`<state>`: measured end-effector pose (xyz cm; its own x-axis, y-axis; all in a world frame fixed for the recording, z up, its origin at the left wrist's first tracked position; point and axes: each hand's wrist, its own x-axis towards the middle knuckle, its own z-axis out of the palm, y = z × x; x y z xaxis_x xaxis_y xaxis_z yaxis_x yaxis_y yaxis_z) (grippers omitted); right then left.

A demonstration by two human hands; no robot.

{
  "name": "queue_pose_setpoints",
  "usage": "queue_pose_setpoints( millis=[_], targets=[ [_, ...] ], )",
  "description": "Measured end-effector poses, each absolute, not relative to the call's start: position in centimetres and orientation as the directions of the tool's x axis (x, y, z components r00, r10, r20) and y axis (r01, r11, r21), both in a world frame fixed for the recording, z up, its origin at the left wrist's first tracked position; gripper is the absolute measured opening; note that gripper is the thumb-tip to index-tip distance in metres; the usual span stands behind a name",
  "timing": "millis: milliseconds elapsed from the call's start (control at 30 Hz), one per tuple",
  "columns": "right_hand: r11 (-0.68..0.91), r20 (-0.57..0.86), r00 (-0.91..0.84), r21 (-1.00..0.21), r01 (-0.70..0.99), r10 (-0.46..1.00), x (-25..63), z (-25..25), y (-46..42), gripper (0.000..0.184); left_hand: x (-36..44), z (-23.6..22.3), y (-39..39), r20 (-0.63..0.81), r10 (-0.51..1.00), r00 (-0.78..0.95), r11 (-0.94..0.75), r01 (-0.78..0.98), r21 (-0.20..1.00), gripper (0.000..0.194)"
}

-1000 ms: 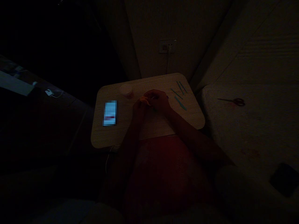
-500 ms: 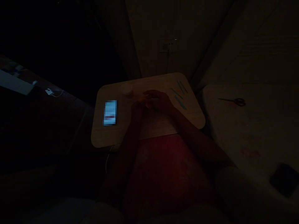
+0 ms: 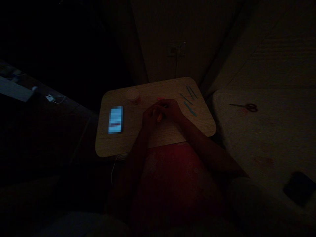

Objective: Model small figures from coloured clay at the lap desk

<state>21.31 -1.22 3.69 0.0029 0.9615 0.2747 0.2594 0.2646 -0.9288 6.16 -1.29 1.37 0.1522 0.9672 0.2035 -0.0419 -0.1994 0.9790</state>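
Head cam view, and it's pretty dim, so bear with us. Closest to us is a red top [image 3: 177, 177], with both forearms reaching out over a wood-grain lap desk [image 3: 108, 144]. Our left hand [image 3: 148, 120] and right hand [image 3: 171, 110] are curled together, fingers overlapping, around a small orange piece [image 3: 159, 117] that peeks out between them. We can't tell which hand has hold of it, or how tight the grip is. It looks small and probably light, so we'd guess a fingertip pinch at one end would do, though its stiffness is impossible to judge in this light. Just ahead on the desk lies a pink sliver [image 3: 160, 98]. Off to the left are a round tub [image 3: 133, 96] and a phone [image 3: 115, 119] with a blurred screen, and to the right, slim teal sticks [image 3: 190, 109]. Past the desk, scissors [image 3: 243, 107] lie on a pale padded surface [image 3: 271, 138], with a wall socket [image 3: 176, 49] higher up behind.
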Motion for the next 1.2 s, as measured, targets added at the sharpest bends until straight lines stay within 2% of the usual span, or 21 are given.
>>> queue_pose_setpoints(
  millis=[200,400,533,733,967,1067,1200],
  targets=[
    [0.19,0.192,0.199,-0.981,0.031,0.961,21.8,3.8,-1.2,0.04,5.8,-0.2,-0.3,0.168,0.96,0.222,-0.129,-0.181,0.975,0.062],
    [0.18,0.167,0.193,-0.982,-0.052,0.967,22.1,3.4,-1.7,0.032,5.8,0.3,-0.6,0.12,0.945,0.304,-0.106,-0.063,0.992,0.064],
    [0.176,0.157,0.194,-0.981,-0.084,0.968,22.3,3.2,-1.8,0.03,5.9,1.0,-0.8,0.147,0.933,0.329,-0.154,-0.006,0.988,0.056],
    [0.22,0.212,0.135,-0.974,-0.048,0.968,22.6,2.9,-1.6,0.029,5.6,1.2,-0.9,0.155,0.941,0.301,-0.182,0.064,0.981,0.049],
    [0.33,0.343,0.124,-0.937,0.114,0.931,22.0,3.0,-2.0,0.033,5.7,1.6,-1.2,0.126,0.97,0.209,-0.13,0.004,0.992,0.052],
    [0.392,0.421,0.188,-0.904,0.173,0.887,21.7,3.1,-2.2,0.031,5.9,1.5,-1.1,0.108,0.972,0.208,-0.095,-0.073,0.993,0.049],
    [0.374,0.424,0.284,-0.902,0.215,0.86,21.8,3.0,-2.4,0.032,6.0,1.0,-0.9,0.135,0.946,0.293,-0.068,-0.23,0.971,0.047]
  ],
)
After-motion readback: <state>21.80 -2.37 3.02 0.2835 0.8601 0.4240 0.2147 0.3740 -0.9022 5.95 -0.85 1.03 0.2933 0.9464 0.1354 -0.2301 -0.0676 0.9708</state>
